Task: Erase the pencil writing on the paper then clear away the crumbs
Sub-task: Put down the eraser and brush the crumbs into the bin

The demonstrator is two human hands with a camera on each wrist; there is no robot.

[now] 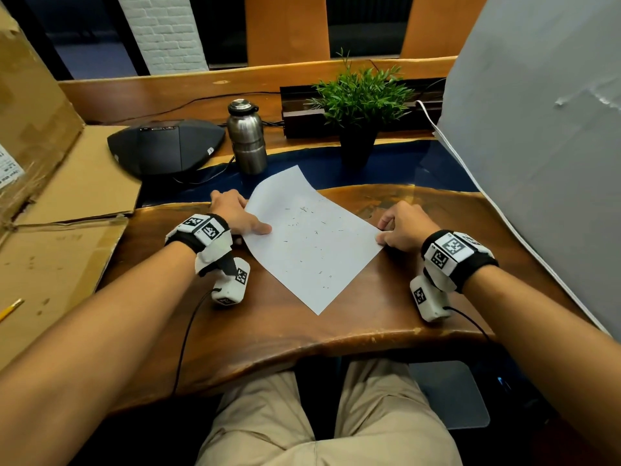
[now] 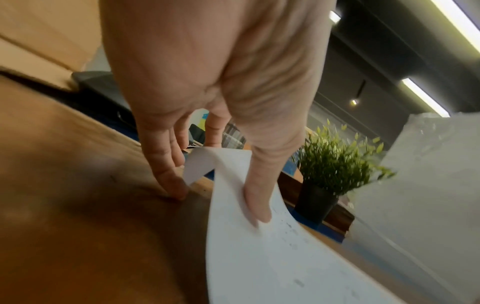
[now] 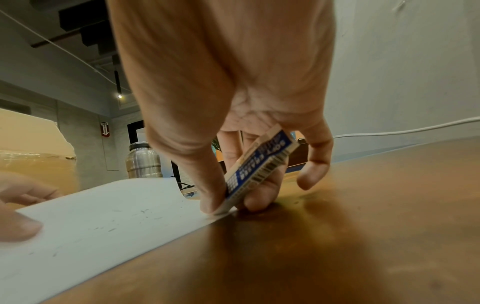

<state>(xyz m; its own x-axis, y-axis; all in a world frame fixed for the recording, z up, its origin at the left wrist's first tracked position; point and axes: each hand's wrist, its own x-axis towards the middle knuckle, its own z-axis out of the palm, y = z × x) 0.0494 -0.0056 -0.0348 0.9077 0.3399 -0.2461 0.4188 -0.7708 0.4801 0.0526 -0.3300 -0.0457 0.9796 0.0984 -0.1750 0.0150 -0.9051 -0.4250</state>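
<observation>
The white sheet of paper (image 1: 312, 237), sprinkled with dark eraser crumbs (image 1: 307, 230), lies skewed on the brown wooden tabletop (image 1: 302, 338). The left hand (image 1: 235, 213) pinches its left edge, lifting it into a curl. The right hand (image 1: 405, 225) grips a white eraser in a blue sleeve (image 3: 255, 166) and pinches the paper's right corner.
</observation>
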